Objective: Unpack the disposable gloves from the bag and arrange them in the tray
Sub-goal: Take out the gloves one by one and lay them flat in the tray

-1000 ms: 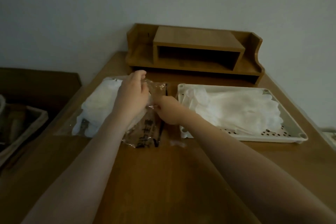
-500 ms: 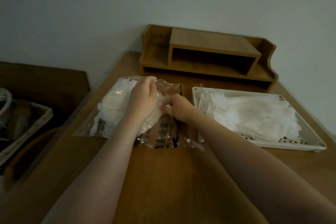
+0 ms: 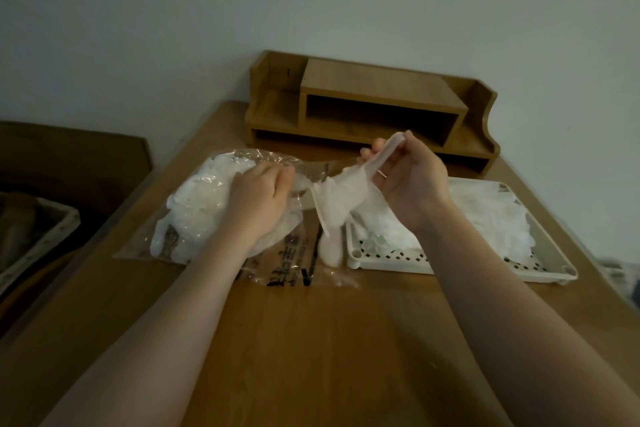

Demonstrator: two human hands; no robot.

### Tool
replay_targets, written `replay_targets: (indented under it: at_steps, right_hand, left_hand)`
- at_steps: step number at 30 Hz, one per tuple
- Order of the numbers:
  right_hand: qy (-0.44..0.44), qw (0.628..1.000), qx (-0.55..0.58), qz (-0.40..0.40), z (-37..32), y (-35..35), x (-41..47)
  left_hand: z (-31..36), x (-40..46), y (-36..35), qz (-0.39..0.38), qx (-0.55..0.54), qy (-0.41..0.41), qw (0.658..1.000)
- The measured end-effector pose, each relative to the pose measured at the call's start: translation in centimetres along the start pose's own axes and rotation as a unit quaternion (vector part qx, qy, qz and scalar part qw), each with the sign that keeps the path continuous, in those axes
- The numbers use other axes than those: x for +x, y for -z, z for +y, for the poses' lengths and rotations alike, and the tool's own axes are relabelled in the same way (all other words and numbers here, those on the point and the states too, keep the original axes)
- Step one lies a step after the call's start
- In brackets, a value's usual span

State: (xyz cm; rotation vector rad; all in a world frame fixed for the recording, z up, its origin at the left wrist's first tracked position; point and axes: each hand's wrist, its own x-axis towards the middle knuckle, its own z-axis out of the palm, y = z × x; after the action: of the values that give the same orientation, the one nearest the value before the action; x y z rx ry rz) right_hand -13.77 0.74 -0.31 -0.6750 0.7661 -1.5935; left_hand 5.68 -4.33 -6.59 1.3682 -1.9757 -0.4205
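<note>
**Glove drawn out of the bag, tray just to its right**

Since half a second ago the right hand (image 3: pixel 408 180) has lifted clear of the bag mouth, pulling a glove (image 3: pixel 341 204) out with it; both hands were then bunched together at the opening.

Nearest, the bare wooden table (image 3: pixel 311 340) fills the bottom of the frame. At centre left lies the clear bag (image 3: pixel 207 204), flat, still bulging with white gloves, its printed open end toward the middle. The left hand (image 3: pixel 261 199) rests on it, fingers curled down, pinning the plastic.

The right hand pinches the glove's upper end between thumb and fingertips at centre frame. Its long axis runs from there down and left, the lower end dangling just beside the tray's near left corner.

Right of centre, the white tray (image 3: pixel 391 262) already holds a pile of gloves. The tray lies to the right of the pinching fingers, so the right hand is the nearer one.

Farthest back, a wooden shelf (image 3: pixel 374 104) stands against the wall.
</note>
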Motion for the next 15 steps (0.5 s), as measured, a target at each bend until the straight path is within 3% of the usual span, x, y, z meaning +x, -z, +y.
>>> replay_targets:
  at_steps: [2, 7, 12, 15]
  right_hand:
    - [-0.019, 1.0, -0.005, -0.006, 0.0, 0.5, -0.4]
    - [-0.043, 0.994, 0.095, -0.036, -0.2, 0.2, -0.9]
    - [-0.009, 0.994, 0.069, -0.088, -1.1, -0.5, -1.4]
    - [0.006, 0.998, 0.018, -0.065, -1.6, -0.1, -1.3]
  left_hand:
    - [1.3, -0.3, 0.0, -0.007, 0.016, -0.014, 1.0]
    - [6.9, -2.0, -0.1, -0.055, 0.032, -0.149, 0.987]
    - [7.1, -2.3, -1.1, -0.01, -0.065, -0.079, 0.995]
    - [6.2, -1.6, 0.3, -0.027, -0.096, -0.071, 0.993]
